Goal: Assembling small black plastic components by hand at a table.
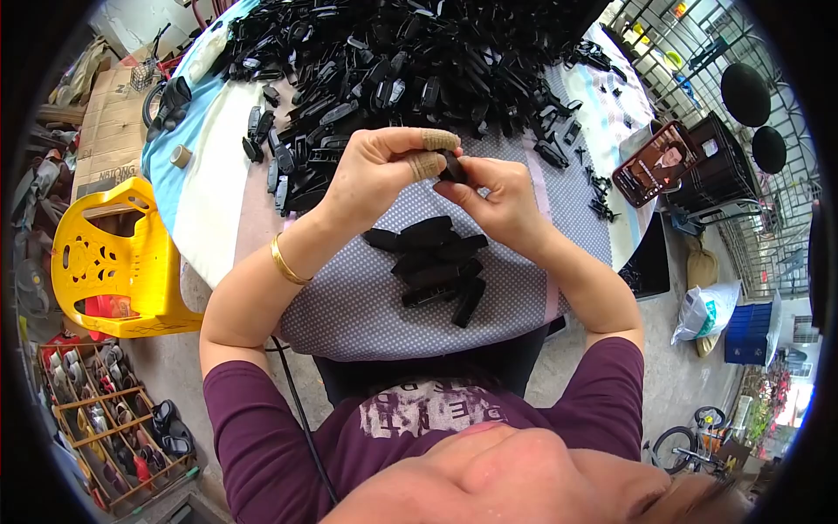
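Note:
Between both hands, above the table, is a small dark plastic part; its exact kind is hidden by the fingers. My left hand, with tan tape round two fingertips, pinches it from the left. The thumb and forefinger of my right hand close on its other side. Nearer to me, below the hands, lies a small group of black oblong plastic pieces. Beyond the hands a large heap of black plastic parts covers the far side of the table.
A phone stands propped at the right table edge, near small black bits. A tape roll sits at the left. A yellow plastic chair stands left of the table, a shoe rack lower left. A black cable hangs by my left arm.

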Tool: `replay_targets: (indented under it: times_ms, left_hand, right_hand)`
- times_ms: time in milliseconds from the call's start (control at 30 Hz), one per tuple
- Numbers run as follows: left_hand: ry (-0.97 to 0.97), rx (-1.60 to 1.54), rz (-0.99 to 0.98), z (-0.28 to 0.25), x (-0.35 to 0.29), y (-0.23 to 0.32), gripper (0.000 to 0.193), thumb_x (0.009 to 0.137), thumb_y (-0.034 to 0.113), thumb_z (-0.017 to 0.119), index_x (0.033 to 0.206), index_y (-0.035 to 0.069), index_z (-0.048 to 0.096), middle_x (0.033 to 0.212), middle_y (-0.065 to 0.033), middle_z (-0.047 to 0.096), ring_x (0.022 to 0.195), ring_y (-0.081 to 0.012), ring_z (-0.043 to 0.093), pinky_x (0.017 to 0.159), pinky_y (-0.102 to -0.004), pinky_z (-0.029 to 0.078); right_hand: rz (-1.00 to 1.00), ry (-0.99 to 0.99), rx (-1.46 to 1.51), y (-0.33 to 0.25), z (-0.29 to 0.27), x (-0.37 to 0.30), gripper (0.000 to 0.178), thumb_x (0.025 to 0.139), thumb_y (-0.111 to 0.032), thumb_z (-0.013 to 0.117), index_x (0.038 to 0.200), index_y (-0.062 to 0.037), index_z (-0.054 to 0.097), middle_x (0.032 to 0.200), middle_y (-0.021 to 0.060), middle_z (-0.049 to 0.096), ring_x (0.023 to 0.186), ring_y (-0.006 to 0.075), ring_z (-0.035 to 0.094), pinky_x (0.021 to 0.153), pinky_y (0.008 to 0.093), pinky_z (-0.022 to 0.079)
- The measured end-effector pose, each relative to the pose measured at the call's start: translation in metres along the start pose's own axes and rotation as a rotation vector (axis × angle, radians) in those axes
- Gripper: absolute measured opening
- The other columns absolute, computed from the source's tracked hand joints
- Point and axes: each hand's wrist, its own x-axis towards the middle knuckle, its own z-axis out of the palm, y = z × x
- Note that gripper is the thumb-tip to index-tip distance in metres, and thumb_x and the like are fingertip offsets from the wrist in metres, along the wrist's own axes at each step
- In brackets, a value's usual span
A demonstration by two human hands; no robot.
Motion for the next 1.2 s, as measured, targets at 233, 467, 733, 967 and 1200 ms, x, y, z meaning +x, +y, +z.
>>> replay_targets:
  times_ms: [233, 467, 733, 967, 1200]
  left_hand:
    - [0.102, 0.106, -0.001, 0.004, 0.005, 0.018, 0.029, 0.079, 0.004, 0.065, 0.106, -0.003, 0.061, 0.092, -0.0100, 0.065, 0.080, -0.0128, 0.061, 0.073, -0.0241, 0.051]
    - [-0.393, 0.866, -0.190, 0.003, 0.000, 0.023, 0.018, 0.072, 0.019, 0.068, 0.076, 0.002, 0.068, 0.072, -0.0125, 0.060, 0.070, -0.0251, 0.058, 0.066, -0.0330, 0.047]
    - [-0.128, 1.073, 0.271, 0.006, 0.008, -0.026, 0.028, 0.070, 0.003, 0.064, 0.098, 0.002, 0.059, 0.090, -0.0098, 0.057, 0.090, -0.0271, 0.052, 0.080, -0.0351, 0.045]
    - [-0.073, 1.049, 0.312, 0.010, 0.012, -0.027, 0.027, 0.071, 0.002, 0.064, 0.098, 0.002, 0.060, 0.091, -0.0093, 0.057, 0.081, -0.0247, 0.054, 0.075, -0.0328, 0.046]
    - [0.042, 0.118, -0.160, 0.001, 0.009, -0.006, 0.034, 0.079, 0.009, 0.064, 0.111, -0.001, 0.055, 0.086, -0.0048, 0.060, 0.074, -0.0095, 0.056, 0.070, -0.0229, 0.049]
  right_hand:
    - [-0.089, -0.085, 0.138, 0.022, -0.031, 0.016, 0.043, 0.071, -0.019, 0.074, 0.108, -0.0027, 0.060, 0.095, 0.0046, 0.063, 0.078, 0.0102, 0.059, 0.064, 0.0220, 0.048]
    - [-0.252, 0.071, -0.394, 0.039, -0.009, 0.016, 0.036, 0.070, -0.024, 0.072, 0.100, -0.0059, 0.062, 0.086, 0.0095, 0.062, 0.079, 0.0234, 0.058, 0.068, 0.0319, 0.048]
    - [-0.219, 0.029, -0.461, 0.032, -0.017, 0.015, 0.039, 0.065, -0.017, 0.074, 0.099, -0.0039, 0.061, 0.094, 0.0103, 0.061, 0.087, 0.0260, 0.058, 0.076, 0.0337, 0.047]
    - [0.578, 0.107, -0.876, 0.064, -0.091, 0.006, 0.023, 0.075, -0.023, 0.063, 0.091, -0.0072, 0.067, 0.083, 0.0123, 0.066, 0.078, 0.0282, 0.063, 0.072, 0.0369, 0.048]
    - [0.435, 0.206, -0.643, 0.076, -0.091, 0.011, 0.035, 0.074, -0.012, 0.061, 0.108, -0.0056, 0.061, 0.071, 0.0068, 0.064, 0.068, 0.0166, 0.062, 0.066, 0.0290, 0.049]
